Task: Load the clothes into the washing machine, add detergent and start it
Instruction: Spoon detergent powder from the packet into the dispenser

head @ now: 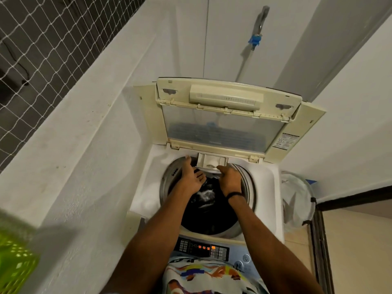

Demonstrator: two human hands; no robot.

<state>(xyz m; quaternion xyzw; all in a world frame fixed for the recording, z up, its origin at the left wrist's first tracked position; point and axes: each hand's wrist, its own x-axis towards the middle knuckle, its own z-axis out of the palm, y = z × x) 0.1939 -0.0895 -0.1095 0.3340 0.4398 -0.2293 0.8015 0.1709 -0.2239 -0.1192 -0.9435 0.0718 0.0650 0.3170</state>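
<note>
A white top-loading washing machine (146, 187) stands with its lid (222, 124) folded up at the back. Dark clothes (209, 211) lie in the drum, with a pale patch on top of them. A small white detergent drawer (212, 161) sticks out over the drum's back rim. My right hand (230, 177) has its fingers curled on the drawer's front edge. My left hand (192, 174) sits just left of the drawer with fingers spread, thumb against the rim, holding nothing. The control panel (203, 248) at the front shows lit orange digits.
A green plastic basket (14, 262) is at the lower left, blurred. A white mesh hamper (297, 198) stands right of the machine. A low white wall (74, 145) runs along the left with netting above. A tap with a blue fitting (255, 40) is on the back wall.
</note>
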